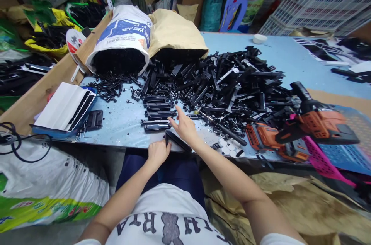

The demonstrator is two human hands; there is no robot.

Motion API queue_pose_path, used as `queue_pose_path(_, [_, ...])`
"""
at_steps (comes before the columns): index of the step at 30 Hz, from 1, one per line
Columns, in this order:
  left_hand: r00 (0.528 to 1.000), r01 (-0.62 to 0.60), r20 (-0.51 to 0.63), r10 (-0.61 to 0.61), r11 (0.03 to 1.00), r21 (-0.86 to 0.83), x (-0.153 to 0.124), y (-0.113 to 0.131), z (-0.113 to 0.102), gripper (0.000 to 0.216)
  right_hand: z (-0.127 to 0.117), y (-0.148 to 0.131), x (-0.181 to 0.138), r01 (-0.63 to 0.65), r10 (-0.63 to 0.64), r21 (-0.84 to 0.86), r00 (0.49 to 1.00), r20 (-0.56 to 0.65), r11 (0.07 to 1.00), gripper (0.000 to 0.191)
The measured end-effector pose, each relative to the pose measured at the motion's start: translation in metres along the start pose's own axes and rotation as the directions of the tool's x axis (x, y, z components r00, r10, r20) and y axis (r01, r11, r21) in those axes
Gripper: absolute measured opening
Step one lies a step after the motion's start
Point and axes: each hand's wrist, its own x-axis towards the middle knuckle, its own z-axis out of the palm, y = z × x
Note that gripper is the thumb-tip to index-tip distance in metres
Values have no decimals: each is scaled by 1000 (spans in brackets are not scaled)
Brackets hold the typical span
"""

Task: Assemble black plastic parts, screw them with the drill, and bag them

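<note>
My left hand [158,154] is closed at the table's front edge, its fingers around the end of a long black plastic part [180,143]. That part slants down to the right, under my right wrist. My right hand [186,127] is above it, thumb and index finger apart, pointing at the small screws and black bits. No object shows between those two fingers; the others are partly hidden. To the left of my right hand, several black plastic parts [158,114] lie in a stacked row. Beyond it spreads a large heap of similar black parts [232,82].
A white sack [127,24] and a tan sack [176,30] spill small parts onto the blue table [121,121]. An orange cordless drill [324,123] lies at right, beside a rod-like tool [224,127]. A blue tray [55,132] holds white sheets at left, near a wooden rail [43,90].
</note>
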Motion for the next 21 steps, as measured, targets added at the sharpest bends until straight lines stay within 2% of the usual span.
queue_pose_path(2, [999,45,-9,-45,999,-5,2,5,0,40,2,12,-10,-19,24,-25,984,179,999,43])
queue_pose_path(5, [999,44,-18,-44,999,8,4,12,-2,38,9,25,-25,18,-61,101,895,442,995,30])
queue_pose_path(8, [998,-10,-61,12,999,31,1,8,-7,38,8,24,-31,-103,-101,324,824,557,940,41])
queue_pose_path(10, [993,-36,-110,42,998,60,-4,-6,-15,38,-2,19,-30,-190,-120,414,780,615,890,52])
queue_pose_path(12, [981,-103,-155,119,989,108,-12,-30,-26,37,-20,15,-27,-170,-171,430,745,645,887,57])
queue_pose_path(13, [968,-167,-166,189,977,136,-16,-45,-33,36,-30,14,-26,-126,-223,433,712,666,893,58])
queue_pose_path(14, [942,-270,-158,295,949,163,-21,-60,-39,34,-41,14,-26,-81,-288,442,653,701,893,59])
queue_pose_path(16, [836,-513,-110,537,838,186,-31,-86,-51,32,-59,13,-28,-27,-416,490,490,766,871,62])
queue_pose_path(17, [778,-595,-110,618,782,187,-36,-96,-55,30,-65,12,-30,-17,-463,520,432,774,854,64])
queue_pose_path(18, [729,-650,-121,674,736,190,-40,-103,-58,29,-70,10,-32,-10,-497,547,403,768,837,65])
queue_pose_path(19, [693,-678,-147,706,707,198,-44,-106,-60,27,-72,8,-34,-4,-520,568,399,756,823,65])
queue_pose_path(21, [642,-701,-205,739,674,234,-49,-107,-60,24,-72,4,-38,3,-538,593,422,729,805,64])
